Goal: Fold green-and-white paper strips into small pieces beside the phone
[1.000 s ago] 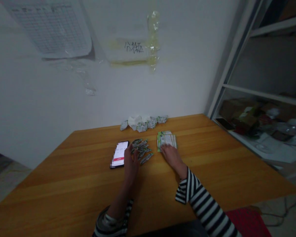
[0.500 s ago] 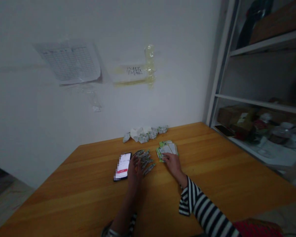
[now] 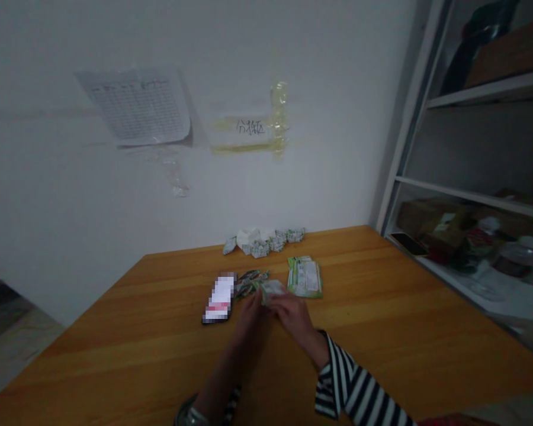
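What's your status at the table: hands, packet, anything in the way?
Left hand and right hand together on a green-and-white packet. Stack of green packets off to the right. Phone and pile of small packets just left of the hands.

A folded green-and-white sachet (image 3: 270, 290) is pinched between the left hand (image 3: 251, 313) and right hand (image 3: 295, 316), just beside a flat stack of green-printed sachets (image 3: 304, 277) and a small heap of folded ones (image 3: 250, 283).

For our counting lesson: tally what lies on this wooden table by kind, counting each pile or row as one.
Phone: 1
Flat stack of green-and-white packets: 1
Pile of folded packets: 1
Row of crumpled packets: 1
Packet between left hand and right hand: 1
Total: 5
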Tool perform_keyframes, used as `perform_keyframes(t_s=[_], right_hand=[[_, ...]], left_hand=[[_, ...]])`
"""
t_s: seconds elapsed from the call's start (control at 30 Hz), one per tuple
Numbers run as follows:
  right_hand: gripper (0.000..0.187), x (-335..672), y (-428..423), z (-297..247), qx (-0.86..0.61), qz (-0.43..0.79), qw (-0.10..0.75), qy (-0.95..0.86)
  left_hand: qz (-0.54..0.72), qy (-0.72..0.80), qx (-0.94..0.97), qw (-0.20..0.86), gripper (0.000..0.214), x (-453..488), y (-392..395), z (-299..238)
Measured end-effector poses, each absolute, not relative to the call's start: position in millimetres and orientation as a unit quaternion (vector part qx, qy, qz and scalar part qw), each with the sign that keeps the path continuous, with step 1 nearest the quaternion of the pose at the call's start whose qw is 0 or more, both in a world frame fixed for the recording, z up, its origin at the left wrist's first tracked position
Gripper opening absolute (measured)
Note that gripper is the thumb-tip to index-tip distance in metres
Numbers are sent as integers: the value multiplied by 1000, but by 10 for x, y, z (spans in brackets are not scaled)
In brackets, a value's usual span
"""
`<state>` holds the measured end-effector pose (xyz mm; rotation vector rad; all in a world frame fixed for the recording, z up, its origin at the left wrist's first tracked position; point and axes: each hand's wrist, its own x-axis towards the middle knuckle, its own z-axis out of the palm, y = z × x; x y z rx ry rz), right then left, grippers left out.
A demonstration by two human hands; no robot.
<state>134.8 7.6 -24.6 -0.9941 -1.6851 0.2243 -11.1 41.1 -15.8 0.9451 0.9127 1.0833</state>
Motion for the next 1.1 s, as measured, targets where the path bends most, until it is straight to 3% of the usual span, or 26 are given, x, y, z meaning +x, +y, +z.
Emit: perform_keyframes(t_s=[0.1,0.2,0.53,0.9,1.1], right_hand=[[31,1226,-10,-243,-351,67,489,-796],[42,1264,-15,-228,-372,57,465,-801],[66,1425,147,-351,-424,90,528,-730],[39,1550,241,-300,-418,131,553,-709],[44,1605,283,-295,-447,199,559,-670]], left_hand=[[519,406,385,646,33,-180,445,-227],[537,396,329,668,31,-231,454,-225],[526,376,265,716,33,-172,474,-40],[506,360,243,745,26,-143,497,47],[487,340,229,771,28,-140,467,39]])
